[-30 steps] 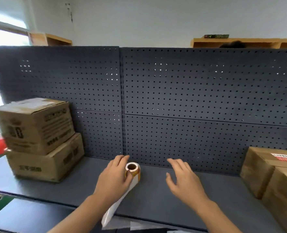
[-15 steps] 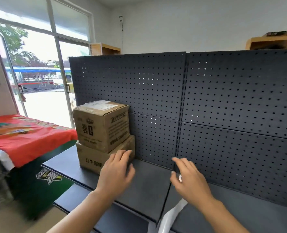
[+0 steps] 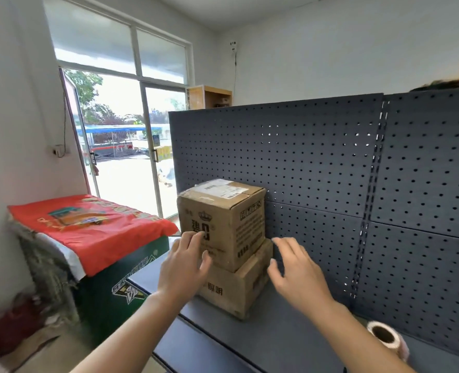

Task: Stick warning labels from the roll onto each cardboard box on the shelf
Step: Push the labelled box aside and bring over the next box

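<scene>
Forearms (image 3: 131,337) reach forward from the frame's bottom edge. At centre, the left hand (image 3: 185,267), fingers spread, is at the upper box (image 3: 228,219) front; the right hand (image 3: 298,275), also spread, hovers beside the lower box (image 3: 239,289).

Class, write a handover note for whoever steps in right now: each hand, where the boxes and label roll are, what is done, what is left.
Left hand open, fingers at the top box's front; contact unclear.
Right hand open, just right of the stack, holding nothing.
Top box sits on the bottom box at the left end of the shelf.
Label roll lies unheld on the shelf, farther right.
Done: no warning label shows on either box.
Left: fetch the roll, label both boxes.
</scene>
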`<action>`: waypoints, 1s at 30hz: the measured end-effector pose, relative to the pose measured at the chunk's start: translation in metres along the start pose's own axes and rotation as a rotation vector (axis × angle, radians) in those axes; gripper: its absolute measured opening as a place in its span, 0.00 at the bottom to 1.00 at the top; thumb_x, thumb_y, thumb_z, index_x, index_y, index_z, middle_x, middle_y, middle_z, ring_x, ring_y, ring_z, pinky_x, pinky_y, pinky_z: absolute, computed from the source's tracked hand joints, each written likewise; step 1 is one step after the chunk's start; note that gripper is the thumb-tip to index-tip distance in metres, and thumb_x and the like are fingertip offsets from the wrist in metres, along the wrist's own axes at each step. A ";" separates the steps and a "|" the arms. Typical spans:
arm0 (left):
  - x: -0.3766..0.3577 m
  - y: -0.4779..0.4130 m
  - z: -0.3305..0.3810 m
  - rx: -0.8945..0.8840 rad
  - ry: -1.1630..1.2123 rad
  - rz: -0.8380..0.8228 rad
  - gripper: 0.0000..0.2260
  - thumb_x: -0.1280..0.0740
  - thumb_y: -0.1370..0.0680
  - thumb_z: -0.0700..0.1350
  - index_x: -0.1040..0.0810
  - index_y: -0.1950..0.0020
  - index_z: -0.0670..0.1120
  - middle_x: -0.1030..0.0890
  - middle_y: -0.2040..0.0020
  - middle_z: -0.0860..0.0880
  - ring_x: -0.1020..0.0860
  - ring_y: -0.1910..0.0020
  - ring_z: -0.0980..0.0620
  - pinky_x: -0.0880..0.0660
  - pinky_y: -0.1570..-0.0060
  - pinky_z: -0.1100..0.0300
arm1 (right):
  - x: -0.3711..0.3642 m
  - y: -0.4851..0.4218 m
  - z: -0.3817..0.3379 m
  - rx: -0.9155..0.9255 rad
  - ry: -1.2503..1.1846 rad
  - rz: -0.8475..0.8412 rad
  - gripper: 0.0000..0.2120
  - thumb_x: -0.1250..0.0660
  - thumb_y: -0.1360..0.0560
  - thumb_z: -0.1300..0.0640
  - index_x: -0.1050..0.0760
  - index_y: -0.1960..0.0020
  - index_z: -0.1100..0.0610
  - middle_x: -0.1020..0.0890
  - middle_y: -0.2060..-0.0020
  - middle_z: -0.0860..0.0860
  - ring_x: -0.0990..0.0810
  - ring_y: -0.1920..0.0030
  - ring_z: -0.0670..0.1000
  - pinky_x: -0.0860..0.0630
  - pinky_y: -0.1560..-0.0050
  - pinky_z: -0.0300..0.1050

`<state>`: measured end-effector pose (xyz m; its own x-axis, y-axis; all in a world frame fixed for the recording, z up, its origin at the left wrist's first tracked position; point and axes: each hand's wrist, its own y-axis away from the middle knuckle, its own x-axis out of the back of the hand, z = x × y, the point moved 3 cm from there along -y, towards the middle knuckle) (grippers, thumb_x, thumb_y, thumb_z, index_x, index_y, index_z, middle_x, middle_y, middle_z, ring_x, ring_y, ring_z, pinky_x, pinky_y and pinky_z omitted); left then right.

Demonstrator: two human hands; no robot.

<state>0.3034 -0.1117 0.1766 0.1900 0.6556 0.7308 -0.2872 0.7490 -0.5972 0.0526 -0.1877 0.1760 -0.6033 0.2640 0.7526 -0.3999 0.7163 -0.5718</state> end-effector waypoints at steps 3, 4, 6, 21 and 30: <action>0.001 -0.032 -0.023 0.027 0.012 0.021 0.22 0.37 0.18 0.52 0.29 0.25 0.49 0.25 0.34 0.51 0.27 0.34 0.45 0.24 0.38 0.46 | -0.009 -0.030 -0.016 -0.001 -0.035 0.036 0.23 0.41 0.17 0.47 0.33 0.24 0.52 0.29 0.33 0.44 0.27 0.34 0.47 0.22 0.43 0.46; 0.002 -0.043 -0.030 0.042 0.021 0.032 0.22 0.38 0.18 0.53 0.30 0.25 0.49 0.25 0.33 0.50 0.27 0.33 0.45 0.25 0.37 0.45 | -0.012 -0.039 -0.020 -0.013 -0.054 0.044 0.23 0.41 0.17 0.46 0.34 0.24 0.52 0.30 0.32 0.44 0.28 0.33 0.47 0.23 0.42 0.46; 0.006 -0.063 -0.042 0.080 0.053 0.054 0.23 0.40 0.16 0.55 0.33 0.23 0.48 0.27 0.30 0.48 0.28 0.30 0.44 0.27 0.33 0.42 | -0.018 -0.056 -0.029 -0.051 -0.117 0.061 0.26 0.44 0.16 0.43 0.37 0.22 0.52 0.32 0.29 0.45 0.29 0.30 0.48 0.24 0.38 0.47; -0.011 -0.169 -0.052 0.552 0.851 -0.127 0.24 0.44 0.16 0.63 0.25 0.31 0.48 0.21 0.39 0.48 0.24 0.39 0.47 0.27 0.40 0.48 | -0.049 -0.156 -0.060 -0.617 -0.715 0.055 0.41 0.42 0.20 0.33 0.46 0.19 0.60 0.38 0.22 0.56 0.33 0.25 0.59 0.34 0.24 0.59; -0.021 -0.165 -0.060 0.646 0.956 -0.083 0.16 0.36 0.18 0.56 0.19 0.52 0.45 0.22 0.61 0.45 0.24 0.61 0.50 0.28 0.62 0.58 | -0.069 -0.144 -0.079 -0.539 -0.763 -0.020 0.44 0.45 0.16 0.39 0.68 0.17 0.60 0.64 0.17 0.54 0.63 0.17 0.52 0.61 0.19 0.50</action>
<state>0.4033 -0.2436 0.2396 0.7842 0.6187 0.0465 -0.6147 0.7850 -0.0775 0.2063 -0.2576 0.2321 -0.9662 -0.1101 0.2332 -0.1561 0.9695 -0.1890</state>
